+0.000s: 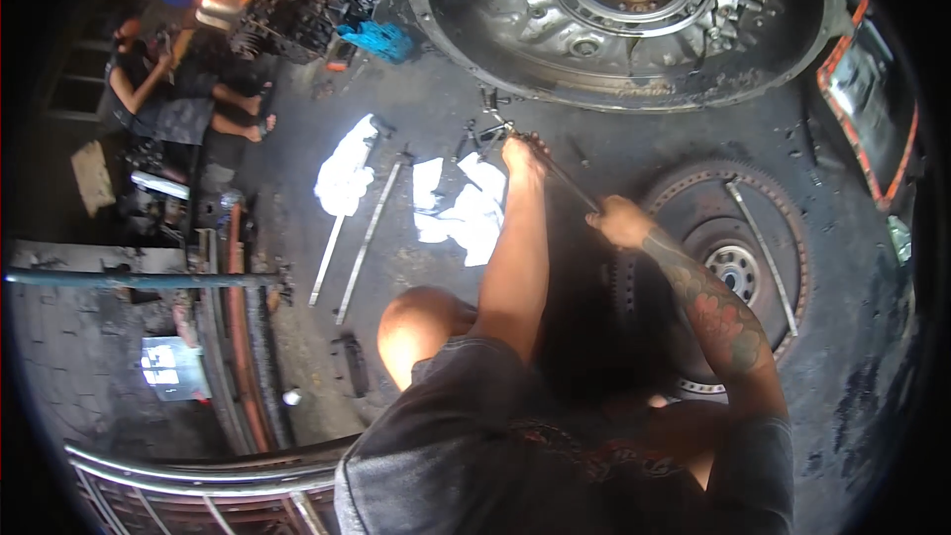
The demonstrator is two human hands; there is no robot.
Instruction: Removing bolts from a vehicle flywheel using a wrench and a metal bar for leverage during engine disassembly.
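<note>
My left hand (pixel 525 151) is closed round the far end of a long dark metal bar (pixel 568 178). My right hand (pixel 622 222) grips the near end, so the bar slants between both hands. A shiny metal piece pokes out past my left fingers, and its exact kind cannot be made out. Several small dark bolts or fittings (pixel 464 144) lie on the floor beside my left hand. Left of my left forearm are crumpled white cloths or papers (pixel 471 213). Under and beyond my right forearm lies a toothed flywheel (pixel 684 223) with another long bar (pixel 763 258) across it.
A large round metal housing (pixel 614 89) stands ahead. Two long-handled bars (pixel 371 238) lie to the left, one under a white cloth (pixel 347 166). Another person (pixel 163 89) sits far left. Pipes (pixel 236 327) and a metal railing (pixel 208 471) border the lower left. An orange-edged panel (pixel 872 99) leans right.
</note>
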